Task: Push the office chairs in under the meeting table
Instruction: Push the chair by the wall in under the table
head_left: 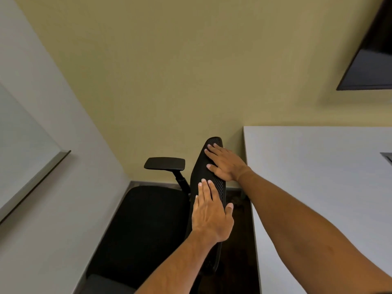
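Head view, corner of the room. One black chair (pixel 148 225) stands between the grey side wall (pixel 53 209) and the desk (pixel 318 187). Its backrest (pixel 209 166) runs alongside the desk's left edge, a strip of dark floor (pixel 237 251) showing between them; its seat (pixel 144 225) lies on the far side of the backrest from the desk. So the chair faces away from the desk and is not under it.

Left hand (pixel 211 219): palm laid flat on the backrest's upper edge, nearer part. Fingers (pixel 204 187) extended and close together, thumb out on the desk side. Not curled round anything; a press, not a grasp.

Right hand (pixel 224 164): arm reaches in over the desk corner, palm flat on the far, upper part of the mesh. Fingers (pixel 210 151) spread and straight, no hold closed.

Judgement: two open palms spaced along the backrest give turning leverage. One hand near each end lets the chair be swivelled or rolled without gripping mesh. Likely step in hand: rotating the chair to face the desk.

One armrest (pixel 164 163) visible on the yellow-wall side; the other is hidden. Base and casters hidden.

Risk, as judgement: the corner is tight, so the armrest may catch the wall or desk edge during the turn.

Dark screen (pixel 371 60) on wall at upper right, uninvolved.
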A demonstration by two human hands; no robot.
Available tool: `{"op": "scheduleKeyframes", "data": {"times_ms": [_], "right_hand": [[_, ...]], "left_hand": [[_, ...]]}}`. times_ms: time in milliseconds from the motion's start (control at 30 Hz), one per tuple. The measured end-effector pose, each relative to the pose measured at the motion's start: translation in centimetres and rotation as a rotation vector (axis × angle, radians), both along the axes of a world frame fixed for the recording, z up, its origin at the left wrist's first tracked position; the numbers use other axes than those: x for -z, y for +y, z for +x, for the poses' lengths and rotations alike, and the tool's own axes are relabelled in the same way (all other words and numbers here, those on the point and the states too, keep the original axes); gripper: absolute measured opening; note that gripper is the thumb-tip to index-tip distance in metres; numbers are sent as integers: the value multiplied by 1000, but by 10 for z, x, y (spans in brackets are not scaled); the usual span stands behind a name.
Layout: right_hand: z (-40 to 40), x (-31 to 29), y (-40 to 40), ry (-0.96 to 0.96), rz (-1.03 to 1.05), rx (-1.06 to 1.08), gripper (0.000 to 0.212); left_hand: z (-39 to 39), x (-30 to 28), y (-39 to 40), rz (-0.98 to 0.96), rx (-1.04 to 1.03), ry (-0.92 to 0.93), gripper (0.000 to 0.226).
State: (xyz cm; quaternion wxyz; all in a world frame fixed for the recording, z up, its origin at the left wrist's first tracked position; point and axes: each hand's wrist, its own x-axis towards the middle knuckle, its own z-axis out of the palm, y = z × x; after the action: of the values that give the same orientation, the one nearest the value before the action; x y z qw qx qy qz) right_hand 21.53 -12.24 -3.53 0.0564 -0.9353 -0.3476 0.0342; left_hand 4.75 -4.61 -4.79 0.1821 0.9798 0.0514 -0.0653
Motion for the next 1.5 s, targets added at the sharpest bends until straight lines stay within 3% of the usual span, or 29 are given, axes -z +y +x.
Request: {"op": "scheduleKeyframes", "data": {"times_ms": [500, 1000, 1167, 1300, 1500], "right_hand": [[-25, 15, -16, 8, -14, 105, 53], [-168, 16, -5, -22, -42, 327, 60], [-221, 16, 6, -60, -44, 340, 65], [-261, 18, 18, -87, -14, 352, 65], [-332, 19, 42, -55, 98, 327, 67]], "left_hand": [[-19, 15, 5, -45, 151, 15, 83], [-124, 1, 85, -60, 537, 65, 81], [-164, -1, 124, 36, 631, 39, 74], [-198, -3, 151, 123, 600, 15, 70], [-260, 3, 190, 261, 335, -18, 70]]}}
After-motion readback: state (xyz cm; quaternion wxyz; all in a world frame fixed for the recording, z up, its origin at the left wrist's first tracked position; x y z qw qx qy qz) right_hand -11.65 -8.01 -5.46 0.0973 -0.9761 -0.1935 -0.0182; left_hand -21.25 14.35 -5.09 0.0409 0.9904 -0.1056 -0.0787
